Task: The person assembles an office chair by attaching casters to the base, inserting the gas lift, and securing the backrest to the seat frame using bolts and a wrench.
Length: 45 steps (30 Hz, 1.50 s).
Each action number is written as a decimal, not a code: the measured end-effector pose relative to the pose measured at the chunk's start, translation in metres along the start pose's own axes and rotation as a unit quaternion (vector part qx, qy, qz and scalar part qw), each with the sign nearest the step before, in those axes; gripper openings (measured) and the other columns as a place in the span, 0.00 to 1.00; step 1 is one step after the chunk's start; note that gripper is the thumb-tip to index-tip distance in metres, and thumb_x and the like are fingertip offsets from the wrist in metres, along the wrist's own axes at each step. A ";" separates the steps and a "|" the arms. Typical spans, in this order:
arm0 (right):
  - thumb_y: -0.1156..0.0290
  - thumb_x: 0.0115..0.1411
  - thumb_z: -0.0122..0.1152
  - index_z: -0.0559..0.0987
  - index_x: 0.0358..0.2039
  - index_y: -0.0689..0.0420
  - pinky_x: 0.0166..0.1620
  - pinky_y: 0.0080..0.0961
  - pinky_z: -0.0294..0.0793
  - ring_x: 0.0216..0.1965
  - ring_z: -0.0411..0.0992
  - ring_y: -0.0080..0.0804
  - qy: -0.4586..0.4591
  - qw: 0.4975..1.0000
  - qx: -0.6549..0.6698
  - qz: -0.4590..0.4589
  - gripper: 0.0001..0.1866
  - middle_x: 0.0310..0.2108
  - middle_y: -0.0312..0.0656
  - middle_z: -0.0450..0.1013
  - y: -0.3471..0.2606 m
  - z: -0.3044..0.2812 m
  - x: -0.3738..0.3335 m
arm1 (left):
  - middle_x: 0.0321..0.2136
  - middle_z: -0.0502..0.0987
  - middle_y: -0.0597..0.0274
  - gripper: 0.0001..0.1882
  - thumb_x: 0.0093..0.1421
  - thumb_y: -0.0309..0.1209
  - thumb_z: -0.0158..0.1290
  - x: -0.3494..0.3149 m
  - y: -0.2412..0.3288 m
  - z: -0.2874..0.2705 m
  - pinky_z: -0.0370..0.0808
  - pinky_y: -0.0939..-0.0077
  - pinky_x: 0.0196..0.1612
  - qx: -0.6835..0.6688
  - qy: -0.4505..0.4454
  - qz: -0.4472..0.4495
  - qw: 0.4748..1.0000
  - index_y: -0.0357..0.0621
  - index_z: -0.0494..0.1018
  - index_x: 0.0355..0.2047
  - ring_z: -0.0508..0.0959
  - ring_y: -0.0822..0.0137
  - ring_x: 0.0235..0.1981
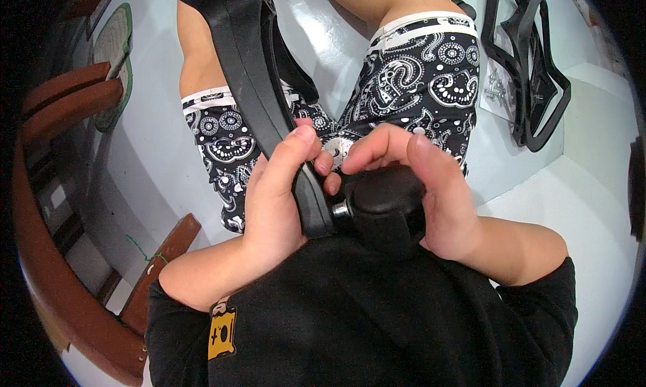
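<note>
Head view, step in hand: a black caster wheel (pixel 387 205) is being seated at the end of a black chair-base leg (pixel 259 98), as I judge it; the short metal stem (pixel 341 209) between them shows at the centre of the picture.
Doing it well: keep the stem in line with the leg's end and push straight, not at a slant; the leg should stay braced so it does not swing, and the fingertips near the joint risk a pinch.
Left hand (pixel 272 199): closed round the lower end of the leg, thumb lying up along its face; it has a firm hold.
Right hand (pixel 431 192): curled over the wheel from 3 o'clock, fingers bent across its top toward the stem; it grips the wheel.
Where the wheel is: just below centre, over the lap, touching the leg's end at 9 o'clock of itself.
Look of the wheel: rounded, matte black, smooth hood; its underside is hidden by the black shirt (pixel 377 320).
Look of the leg: long, flat, dark, running up to 12 o'clock.
Around: patterned shorts (pixel 417 84) behind the hands; a black plastic frame (pixel 531 71) on the pale floor (pixel 579 205) at 2 o'clock, a small bag of screws (pixel 496 88) beside it; brown wooden furniture (pixel 60 98) at 9 o'clock.
</note>
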State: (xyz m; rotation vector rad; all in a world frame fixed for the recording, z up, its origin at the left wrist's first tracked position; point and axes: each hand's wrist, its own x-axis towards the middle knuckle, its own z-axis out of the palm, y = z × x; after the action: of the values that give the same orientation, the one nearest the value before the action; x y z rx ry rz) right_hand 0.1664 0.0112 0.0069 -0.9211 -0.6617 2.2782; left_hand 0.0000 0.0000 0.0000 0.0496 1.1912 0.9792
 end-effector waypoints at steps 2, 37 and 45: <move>0.55 0.66 0.45 0.66 0.45 0.66 0.57 0.33 0.63 0.48 0.70 0.37 0.013 0.999 0.023 -0.039 0.23 0.44 0.51 0.70 0.001 0.002 0.001 | 0.24 0.65 0.68 0.13 0.62 0.40 0.51 -0.001 0.001 0.002 0.69 0.78 0.29 0.000 0.007 -0.005 1.000 0.43 0.66 0.36 0.68 0.74 0.27; 0.67 0.63 0.40 0.68 0.28 0.61 0.52 0.35 0.66 0.39 0.71 0.40 0.101 0.991 0.013 -0.087 0.12 0.32 0.49 0.70 0.015 0.024 0.005 | 0.22 0.66 0.65 0.13 0.62 0.36 0.50 -0.005 0.006 -0.005 0.68 0.77 0.29 0.028 0.052 0.000 0.998 0.39 0.66 0.39 0.68 0.71 0.24; 0.71 0.64 0.37 0.70 0.32 0.63 0.51 0.29 0.64 0.43 0.69 0.34 0.044 0.987 -0.153 -0.033 0.12 0.37 0.48 0.71 -0.005 0.010 0.005 | 0.23 0.68 0.64 0.15 0.62 0.37 0.53 -0.001 0.009 -0.002 0.70 0.78 0.28 0.044 0.034 -0.007 0.998 0.42 0.65 0.42 0.69 0.73 0.23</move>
State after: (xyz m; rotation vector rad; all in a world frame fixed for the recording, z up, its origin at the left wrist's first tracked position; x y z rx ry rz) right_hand 0.1576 0.0163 0.0146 -1.1175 -1.0067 2.0986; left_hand -0.0072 0.0037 0.0041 0.0780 1.2960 0.9215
